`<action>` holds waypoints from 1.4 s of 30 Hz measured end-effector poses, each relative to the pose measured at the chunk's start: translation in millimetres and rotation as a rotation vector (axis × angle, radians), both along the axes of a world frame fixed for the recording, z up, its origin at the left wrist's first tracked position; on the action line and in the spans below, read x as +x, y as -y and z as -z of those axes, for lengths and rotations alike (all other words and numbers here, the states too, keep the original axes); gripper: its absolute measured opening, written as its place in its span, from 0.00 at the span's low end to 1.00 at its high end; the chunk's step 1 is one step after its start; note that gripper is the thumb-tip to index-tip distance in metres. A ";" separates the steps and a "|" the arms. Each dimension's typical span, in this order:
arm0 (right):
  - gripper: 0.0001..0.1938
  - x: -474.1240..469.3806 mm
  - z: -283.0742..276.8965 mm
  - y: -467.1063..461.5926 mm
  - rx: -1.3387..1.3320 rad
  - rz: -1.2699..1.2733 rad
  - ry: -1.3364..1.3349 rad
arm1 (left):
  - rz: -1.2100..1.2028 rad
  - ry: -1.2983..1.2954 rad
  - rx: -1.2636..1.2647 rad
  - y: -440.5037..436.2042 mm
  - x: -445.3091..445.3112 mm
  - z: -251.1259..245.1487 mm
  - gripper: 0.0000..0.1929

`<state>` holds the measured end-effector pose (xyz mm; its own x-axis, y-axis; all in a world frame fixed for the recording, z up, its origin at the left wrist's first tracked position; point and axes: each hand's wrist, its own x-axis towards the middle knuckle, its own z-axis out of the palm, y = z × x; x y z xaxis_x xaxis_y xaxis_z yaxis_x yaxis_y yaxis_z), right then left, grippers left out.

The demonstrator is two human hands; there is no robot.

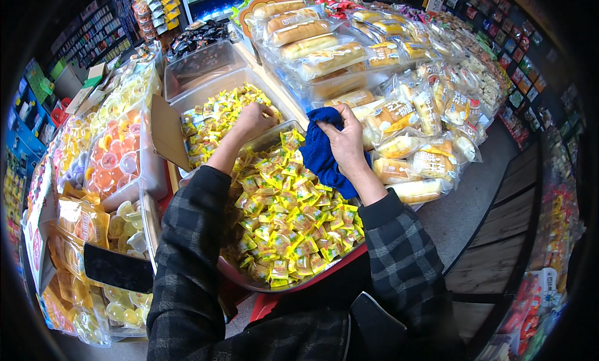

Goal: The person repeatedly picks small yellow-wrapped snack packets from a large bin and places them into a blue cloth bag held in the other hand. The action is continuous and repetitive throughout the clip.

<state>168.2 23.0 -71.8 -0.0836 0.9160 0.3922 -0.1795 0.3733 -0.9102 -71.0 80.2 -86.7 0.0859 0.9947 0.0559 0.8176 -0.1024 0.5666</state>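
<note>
My right hand [347, 141] grips a crumpled dark blue cloth [323, 148], which hangs down over the right side of the near bin. My left hand [256, 120] is above the far candy bin, close to the edge where the two bins meet. Its fingers curl inward, and whether they hold anything is hidden. Small yellow-wrapped candies [299, 211] fill the near bin. More yellow-wrapped candies [210, 113] lie in the clear plastic bin [175, 106] behind it.
Packaged bread rolls [323, 57] are piled on the right. Jelly cups [112, 150] fill bins on the left, with a black phone-like slab [117, 266] in front. A cardboard flap [166, 131] stands beside the far candy bin. Black-wrapped sweets [199, 37] lie at the back.
</note>
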 end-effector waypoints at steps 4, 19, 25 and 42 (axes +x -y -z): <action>0.11 -0.8 3.3 -2.5 0.101 -0.017 0.021 | 0.090 0.848 -0.222 7.6 -11.4 -22.0 0.17; 0.10 1.2 -4.2 3.0 0.192 0.039 0.069 | 0.408 1.209 -0.621 50.0 45.1 -55.9 0.08; 0.08 2.7 -9.9 -1.3 -0.064 0.130 -0.303 | 0.329 1.234 -0.484 47.4 34.7 -61.1 0.09; 0.09 0.1 -10.7 6.2 -0.136 -0.112 -0.379 | 0.418 1.323 -0.388 52.3 58.7 -53.9 0.13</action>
<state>168.3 16.8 -61.1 -0.0588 0.9552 0.2902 -0.5439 0.2130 -0.8116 -12.3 28.0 -32.9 0.4693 0.8810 0.0606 -0.3714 0.1347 0.9187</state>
